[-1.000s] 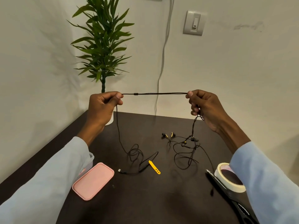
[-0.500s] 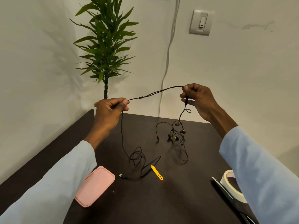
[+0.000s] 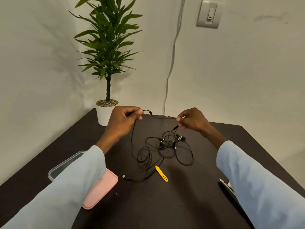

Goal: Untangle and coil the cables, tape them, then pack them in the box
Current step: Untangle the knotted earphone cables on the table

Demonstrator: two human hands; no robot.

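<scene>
Head view is showing both hands raised over a dark table (image 3: 165, 204), each pinching one thin black cable (image 3: 162, 116). Left hand (image 3: 123, 120) is curling closed, thumb pressing the cable against the fingers; right hand (image 3: 192, 120) is pinching it between thumb and fingertips. Between them the cable is sagging slightly. From the left hand a strand is dropping to the table, and from the right hand another is running down into a tangle (image 3: 168, 146) of loops lying mid-table, with earbuds (image 3: 179, 138) showing yellow accents in it. One end, with a small plug (image 3: 124, 176), is lying toward the near side, just beside a yellow strap (image 3: 161, 175).

A clear box (image 3: 66, 164) is sitting at the left edge, partly hidden by the left sleeve (image 3: 66, 187); what it is holding cannot be told. A pink lid (image 3: 102, 189) is lying flat just beside it, off the box, also partly under the sleeve. A potted plant (image 3: 107, 63) is standing at the far left corner, against the wall. Under the right sleeve (image 3: 264, 187), at the right edge, a dark object is peeking out, too hidden to identify.

Bare tabletop is lying open in front of the tangle toward the near edge, and beyond it toward the far edge.
</scene>
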